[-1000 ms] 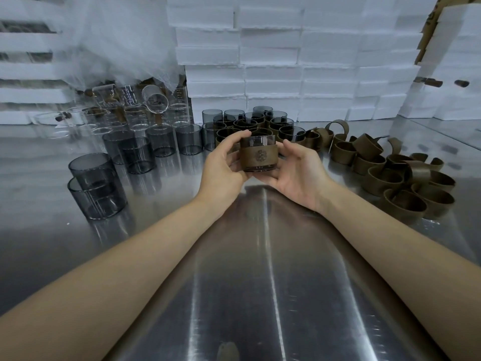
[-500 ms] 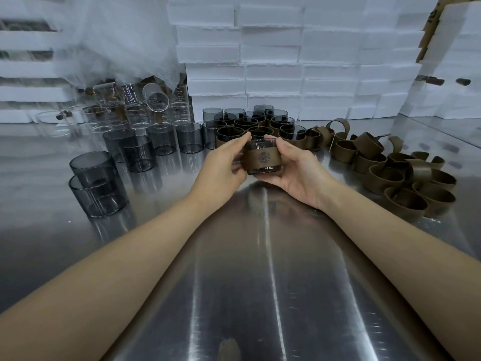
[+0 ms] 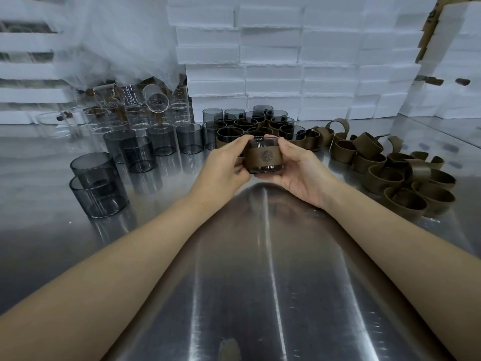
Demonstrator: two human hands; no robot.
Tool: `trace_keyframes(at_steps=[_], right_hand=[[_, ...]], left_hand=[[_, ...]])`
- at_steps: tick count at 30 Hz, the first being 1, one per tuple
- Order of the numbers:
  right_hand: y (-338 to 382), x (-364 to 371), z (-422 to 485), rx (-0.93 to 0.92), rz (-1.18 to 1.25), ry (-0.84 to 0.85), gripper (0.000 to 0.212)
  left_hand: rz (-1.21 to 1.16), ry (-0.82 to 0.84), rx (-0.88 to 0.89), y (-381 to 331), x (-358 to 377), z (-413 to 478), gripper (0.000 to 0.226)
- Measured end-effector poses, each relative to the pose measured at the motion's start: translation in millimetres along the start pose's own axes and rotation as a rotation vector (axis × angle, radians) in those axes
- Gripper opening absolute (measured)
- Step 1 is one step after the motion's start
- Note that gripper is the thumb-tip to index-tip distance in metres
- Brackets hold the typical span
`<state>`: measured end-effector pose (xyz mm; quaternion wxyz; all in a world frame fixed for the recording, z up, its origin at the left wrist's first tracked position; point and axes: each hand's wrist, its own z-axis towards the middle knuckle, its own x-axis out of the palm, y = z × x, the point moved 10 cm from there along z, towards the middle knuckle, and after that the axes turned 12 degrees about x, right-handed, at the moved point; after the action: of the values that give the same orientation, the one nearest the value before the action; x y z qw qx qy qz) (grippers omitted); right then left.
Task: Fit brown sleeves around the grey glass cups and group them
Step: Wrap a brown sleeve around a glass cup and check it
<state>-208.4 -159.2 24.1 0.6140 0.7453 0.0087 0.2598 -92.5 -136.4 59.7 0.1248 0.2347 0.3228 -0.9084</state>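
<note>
Grey cup at frame centre, held above bench. Brown sleeve around its middle, logo toward camera. Left hand and right hand: each grip curled round cup side, likely squaring sleeve. Sleeved group just behind, loose sleeves at right.

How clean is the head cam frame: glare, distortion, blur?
Head view: streaky glare runs down the steel table; wide-angle distortion bows the white foam boxes toward the edges; the sleeved cup held by the left hand and right hand is sharp, its emblem visible as a shape; the clear glasses at back left look hazy and low-contrast.
</note>
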Motion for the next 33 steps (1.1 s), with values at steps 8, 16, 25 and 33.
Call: trace_keyframes(at_steps=[8, 16, 25, 33], right_hand=[[-3, -4, 2, 0.024, 0.075, -0.015, 0.033], [-9, -12, 5, 0.084, 0.209, 0.012, 0.053], [-5, 1, 1, 0.041, 0.032, 0.038, 0.045], [15, 0, -8, -0.234, -0.619, -0.230, 0.052]], left_hand=[[0.013, -0.038, 0.005, 0, -2, -2, 0.060], [-0.024, -0.058, -0.022, -1, -3, -3, 0.063], [-0.042, -0.046, -0.052, 2, -2, -4, 0.063], [0.029, 0.009, -0.010, 4, 2, -4, 0.060]])
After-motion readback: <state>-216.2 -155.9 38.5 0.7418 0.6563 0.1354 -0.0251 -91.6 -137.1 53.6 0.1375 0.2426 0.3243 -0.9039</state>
